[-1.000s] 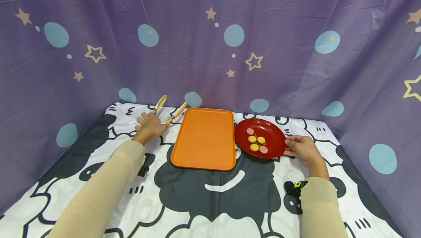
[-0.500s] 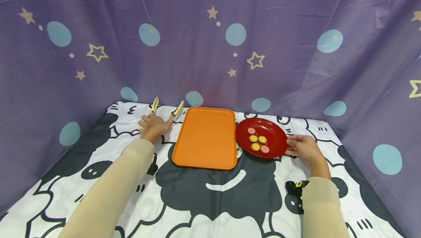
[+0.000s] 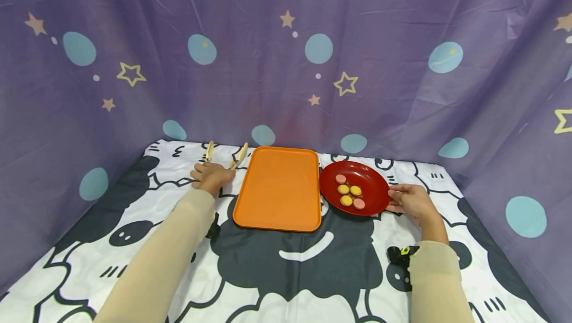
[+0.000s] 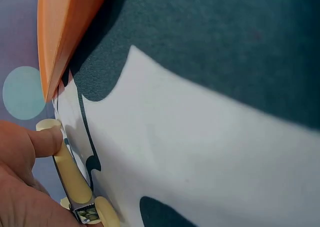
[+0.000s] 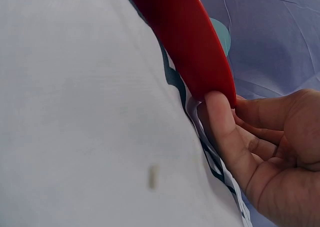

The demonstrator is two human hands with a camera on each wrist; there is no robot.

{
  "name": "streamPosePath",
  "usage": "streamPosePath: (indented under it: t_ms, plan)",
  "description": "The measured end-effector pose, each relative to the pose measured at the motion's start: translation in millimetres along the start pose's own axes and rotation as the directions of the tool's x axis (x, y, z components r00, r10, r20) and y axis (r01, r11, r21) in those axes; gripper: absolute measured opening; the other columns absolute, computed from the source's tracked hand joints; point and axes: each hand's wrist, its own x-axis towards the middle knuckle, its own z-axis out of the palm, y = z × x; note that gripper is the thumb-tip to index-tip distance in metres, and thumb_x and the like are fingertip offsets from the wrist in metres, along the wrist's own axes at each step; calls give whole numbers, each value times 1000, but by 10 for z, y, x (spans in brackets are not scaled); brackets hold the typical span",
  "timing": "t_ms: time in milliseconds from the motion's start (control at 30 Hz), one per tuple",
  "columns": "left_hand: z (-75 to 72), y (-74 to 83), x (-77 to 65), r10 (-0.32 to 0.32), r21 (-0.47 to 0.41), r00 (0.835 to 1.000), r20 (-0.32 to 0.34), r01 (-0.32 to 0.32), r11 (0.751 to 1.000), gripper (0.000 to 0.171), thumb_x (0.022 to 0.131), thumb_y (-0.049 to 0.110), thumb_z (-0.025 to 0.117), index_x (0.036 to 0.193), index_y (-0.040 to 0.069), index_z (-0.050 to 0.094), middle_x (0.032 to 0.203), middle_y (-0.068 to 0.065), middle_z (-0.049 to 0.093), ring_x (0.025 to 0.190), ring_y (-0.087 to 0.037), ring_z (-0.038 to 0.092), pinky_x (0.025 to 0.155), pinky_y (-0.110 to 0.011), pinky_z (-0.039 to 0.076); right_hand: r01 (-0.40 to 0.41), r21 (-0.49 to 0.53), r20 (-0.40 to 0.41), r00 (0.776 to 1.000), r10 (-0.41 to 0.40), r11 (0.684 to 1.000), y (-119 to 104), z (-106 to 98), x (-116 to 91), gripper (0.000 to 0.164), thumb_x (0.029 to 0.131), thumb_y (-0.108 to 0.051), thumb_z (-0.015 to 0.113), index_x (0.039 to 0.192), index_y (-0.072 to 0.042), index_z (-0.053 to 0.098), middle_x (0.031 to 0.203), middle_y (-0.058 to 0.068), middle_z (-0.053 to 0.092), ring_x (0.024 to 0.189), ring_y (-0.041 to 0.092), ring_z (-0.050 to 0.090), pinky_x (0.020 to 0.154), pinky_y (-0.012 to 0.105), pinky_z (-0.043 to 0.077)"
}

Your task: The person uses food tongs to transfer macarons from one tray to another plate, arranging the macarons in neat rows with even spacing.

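In the head view, my left hand (image 3: pixel 213 176) grips a pair of tongs (image 3: pixel 242 156) with cream-coloured tips. The two arms of the tongs are spread apart and point toward the back wall, left of the orange tray (image 3: pixel 279 214). The left wrist view shows the thumb lying along one cream arm of the tongs (image 4: pixel 75 179). On the other side, my right hand (image 3: pixel 413 201) pinches the rim of a round red plate (image 3: pixel 373 184). Pink and yellow macarons (image 3: pixel 355 190) lie on the plate. The right wrist view has fingers above and below the plate's rim (image 5: pixel 200 52).
The orange tray lies flat in the middle, with the plate close against its right side. A cloth (image 3: pixel 187 283) with black-and-white cartoon sheep covers the table. Behind it hangs a purple curtain (image 3: pixel 268 99) with stars and dots.
My left hand has shifted slightly right with the tongs, whose tips now sit lower and a little nearer. The right hand stays at the plate's rim; plate and tray keep their places.
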Motion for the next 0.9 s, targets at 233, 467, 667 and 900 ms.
streamPosePath:
  t_ms: [233, 467, 667, 900]
  plan:
    - [37, -7, 15, 26, -11, 1000, 8, -26, 1000, 93, 93, 50, 54, 149, -17, 20, 142, -37, 17, 131, -54, 16, 104, -67, 25, 7, -3, -5, 1000, -8, 1000, 1, -2, 0, 40, 105, -4, 52, 140, 16, 45, 105, 9, 67, 80, 16, 73, 77, 34, 60]
    - [12, -4, -71, 35, -3, 999, 1, -35, 999, 90, 93, 50, 54, 147, -17, 25, 141, -37, 19, 130, -53, 18, 105, -66, 26, -4, 19, -5, 1000, 4, 1000, 10, -1, 27, 39, 105, -2, 52, 139, 17, 46, 102, 7, 68, 79, 17, 73, 76, 34, 60]
    - [-100, -33, -208, 69, 10, 998, 9, -69, 998, 82, 91, 49, 56, 139, -15, 37, 136, -37, 25, 127, -52, 24, 104, -64, 29, 0, 25, 1, 1000, 0, 1000, -5, 5, 47, 39, 105, -3, 53, 138, 17, 46, 101, 7, 68, 78, 17, 73, 76, 34, 60]
    - [-251, -103, -319, 165, 113, 985, 51, -170, 979, 79, 93, 46, 57, 137, -17, 40, 132, -37, 26, 122, -52, 28, 98, -59, 35, -17, 8, 12, 1000, 17, 1000, 39, 25, 25, 39, 105, -3, 54, 137, 17, 46, 100, 9, 69, 77, 19, 73, 75, 35, 60]
